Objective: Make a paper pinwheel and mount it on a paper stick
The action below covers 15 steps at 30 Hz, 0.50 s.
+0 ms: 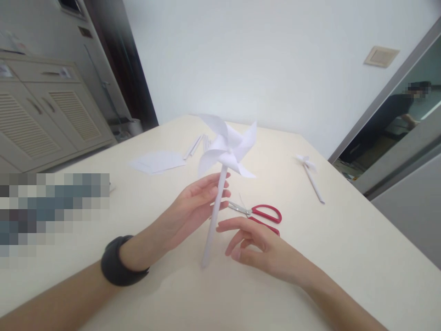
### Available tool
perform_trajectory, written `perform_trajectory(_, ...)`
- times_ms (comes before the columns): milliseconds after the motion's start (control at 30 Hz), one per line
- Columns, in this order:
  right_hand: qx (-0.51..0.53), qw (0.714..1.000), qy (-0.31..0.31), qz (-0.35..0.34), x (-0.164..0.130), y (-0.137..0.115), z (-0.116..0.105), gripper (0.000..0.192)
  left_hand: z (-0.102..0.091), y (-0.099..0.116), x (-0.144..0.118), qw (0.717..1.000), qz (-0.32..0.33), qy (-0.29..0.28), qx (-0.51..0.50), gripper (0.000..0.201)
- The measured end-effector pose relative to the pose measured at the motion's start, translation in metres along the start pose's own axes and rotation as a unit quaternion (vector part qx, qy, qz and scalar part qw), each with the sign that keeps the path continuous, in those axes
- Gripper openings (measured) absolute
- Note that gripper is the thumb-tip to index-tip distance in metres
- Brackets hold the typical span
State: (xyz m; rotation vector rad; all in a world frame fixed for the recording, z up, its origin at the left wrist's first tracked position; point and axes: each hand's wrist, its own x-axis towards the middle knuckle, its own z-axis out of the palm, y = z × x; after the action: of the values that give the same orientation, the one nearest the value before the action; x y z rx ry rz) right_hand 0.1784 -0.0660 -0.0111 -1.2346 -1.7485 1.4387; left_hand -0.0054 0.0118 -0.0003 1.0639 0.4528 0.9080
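A white paper pinwheel (229, 149) on a rolled paper stick stands nearly upright, tilted a little to the right, in front of me. Its stick rests in my left hand (198, 200), thumb on the near side and fingers behind, just under the blades. To the right of the stick's lower part is my right hand (255, 246), fingers apart and slightly curled, holding nothing; its index fingertip is close to the stick. Scissors with red handles (267, 214) lie on the table behind my right hand, which partly hides them.
The cream table (344, 257) meets a white wall. White paper sheets (160, 162) and several rolled paper sticks (193, 147) lie toward the back left. A smaller-looking second pinwheel (312, 177) lies at the right. Beyond a doorway, a person (389, 110) in dark clothing leans forward.
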Motion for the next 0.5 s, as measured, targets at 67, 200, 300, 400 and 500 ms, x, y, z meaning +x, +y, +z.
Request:
perform_trajectory(67,0.007,1.000,-0.027,-0.007,0.001,0.000,0.002,0.041,0.000,-0.003,0.000,1.000,-0.001,0.004,-0.001,0.021)
perform_trajectory(200,0.023,0.997,-0.073,-0.018,0.004,0.002,0.005,0.044,-0.002,-0.006,0.001,1.000,0.010,0.001,-0.004,0.019)
perform_trajectory(300,0.021,0.996,-0.085,-0.009,0.004,0.001,0.007,0.045,-0.001,-0.008,0.000,1.000,0.021,-0.001,-0.012,0.017)
perform_trajectory(400,0.038,0.996,-0.082,-0.012,0.004,0.002,0.011,0.045,0.001,-0.010,-0.001,1.000,0.024,0.001,-0.008,0.017)
perform_trajectory(500,0.030,0.999,-0.035,-0.028,0.006,0.003,0.013,0.035,0.003,-0.010,-0.003,0.999,0.029,-0.007,0.017,0.014)
